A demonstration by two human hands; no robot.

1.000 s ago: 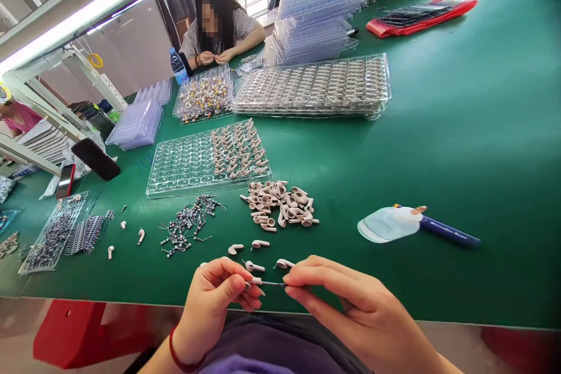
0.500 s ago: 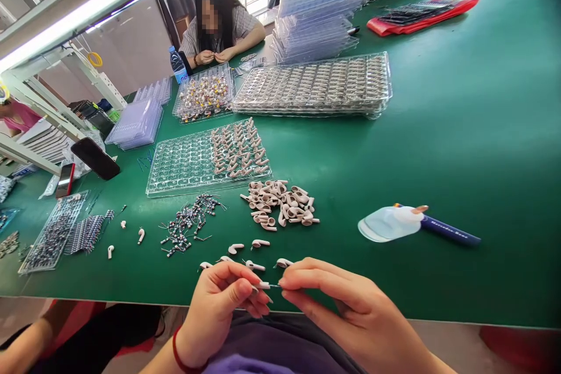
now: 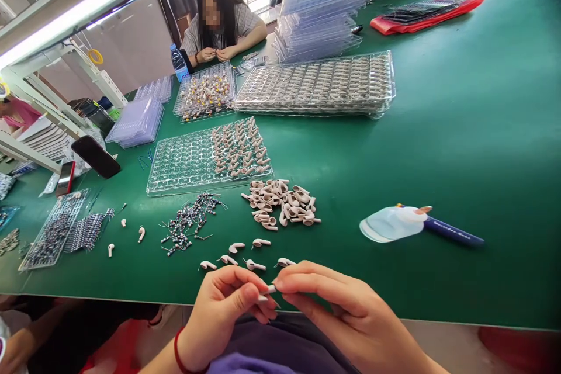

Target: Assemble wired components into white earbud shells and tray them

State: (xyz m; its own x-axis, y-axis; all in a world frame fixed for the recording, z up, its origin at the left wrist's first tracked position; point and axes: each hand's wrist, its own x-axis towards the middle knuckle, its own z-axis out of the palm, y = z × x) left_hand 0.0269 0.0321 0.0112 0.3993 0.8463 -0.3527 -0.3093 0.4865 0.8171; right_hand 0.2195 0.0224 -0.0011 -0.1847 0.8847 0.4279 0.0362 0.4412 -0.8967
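Observation:
My left hand [image 3: 225,301] is closed on a white earbud shell [image 3: 271,289], its stem pointing right. At the end of that stem, the fingertips of my right hand [image 3: 337,307] are pinched on a small wired part, mostly hidden now. Just beyond my hands lie several earbud shells [image 3: 255,265] with fine wires poking out. Farther back is a heap of empty earbud shells [image 3: 280,204]. Left of it is a loose pile of small wired parts [image 3: 193,222].
A clear tray [image 3: 179,166], partly filled with shells, lies behind the heaps. To the right, a squeeze bottle [image 3: 392,225] rests against a blue pen-like tool [image 3: 456,232]. Stacked trays [image 3: 315,87] and a co-worker [image 3: 219,23] are across the table. A phone [image 3: 95,156] leans at left.
My fingertips have come closer together. The thin wire that showed between the stem and my right fingers is now hidden. The view has shifted slightly.

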